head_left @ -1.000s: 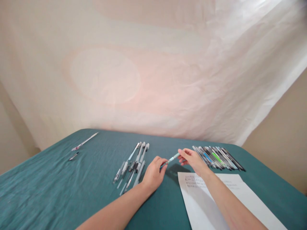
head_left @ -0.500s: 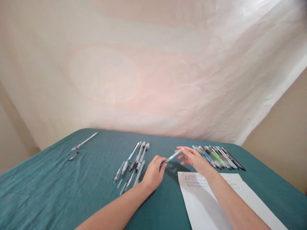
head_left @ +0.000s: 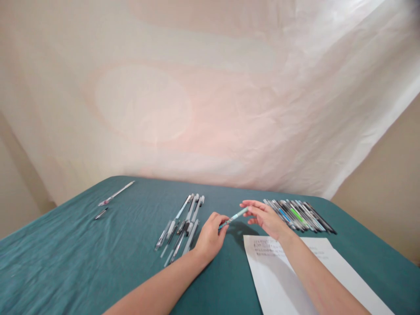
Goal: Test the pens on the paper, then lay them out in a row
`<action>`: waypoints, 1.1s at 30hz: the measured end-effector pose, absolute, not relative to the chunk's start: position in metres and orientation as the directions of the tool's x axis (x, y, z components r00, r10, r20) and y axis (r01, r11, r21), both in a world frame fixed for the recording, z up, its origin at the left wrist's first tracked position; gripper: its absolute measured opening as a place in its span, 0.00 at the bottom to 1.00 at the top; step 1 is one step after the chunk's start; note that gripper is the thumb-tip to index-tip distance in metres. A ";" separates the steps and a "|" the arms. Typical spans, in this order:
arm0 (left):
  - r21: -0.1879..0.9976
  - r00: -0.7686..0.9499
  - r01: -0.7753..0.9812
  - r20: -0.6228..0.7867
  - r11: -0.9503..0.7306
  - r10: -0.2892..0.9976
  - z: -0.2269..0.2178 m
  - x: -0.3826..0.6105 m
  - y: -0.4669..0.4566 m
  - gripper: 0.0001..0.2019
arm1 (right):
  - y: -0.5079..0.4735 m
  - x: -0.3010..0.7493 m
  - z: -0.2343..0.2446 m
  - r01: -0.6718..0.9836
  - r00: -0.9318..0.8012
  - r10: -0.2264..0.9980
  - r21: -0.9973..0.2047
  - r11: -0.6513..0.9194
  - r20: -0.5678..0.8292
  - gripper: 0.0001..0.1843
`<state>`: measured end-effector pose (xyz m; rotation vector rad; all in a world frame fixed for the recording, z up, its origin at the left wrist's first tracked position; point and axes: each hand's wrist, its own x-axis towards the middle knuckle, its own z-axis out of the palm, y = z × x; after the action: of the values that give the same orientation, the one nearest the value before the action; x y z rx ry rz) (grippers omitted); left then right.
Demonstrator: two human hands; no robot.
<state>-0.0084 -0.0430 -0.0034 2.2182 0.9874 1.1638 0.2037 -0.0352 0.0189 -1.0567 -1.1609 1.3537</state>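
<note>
Between my two hands a pale green pen [head_left: 239,214] slants up to the right, above the table. My left hand [head_left: 211,234] pinches its lower end between thumb and fingers. At the upper end the fingertips of my right hand [head_left: 266,218] close on the pen, while its other fingers are spread loosely. Just left of my left hand lies a loose group of clear and black pens [head_left: 188,229]. Beyond my right wrist is a tight row of pens [head_left: 298,215], mostly dark, with a green and a blue one among them.
White paper [head_left: 278,280] with handwritten lines lies under my right forearm. On the left of the green tablecloth [head_left: 82,253] are a long whitish pen [head_left: 118,192] and a short dark pen-like piece [head_left: 101,213]. A pale sheet [head_left: 210,96] hangs behind the table.
The pen has shifted slightly in my hands, and more of its lower part shows at my left fingertips. Both hands stay in nearly the same place.
</note>
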 end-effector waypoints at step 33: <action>0.700 0.341 0.376 0.505 -0.608 0.793 -0.005 -0.011 -0.039 0.08 | -0.040 0.224 0.027 0.233 -0.272 0.961 -0.972 0.014 -0.052 0.17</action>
<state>-0.0106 -0.0392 -0.0051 2.1444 1.0216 1.1955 0.2244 -0.0404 0.0268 -1.2519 -1.5875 1.3096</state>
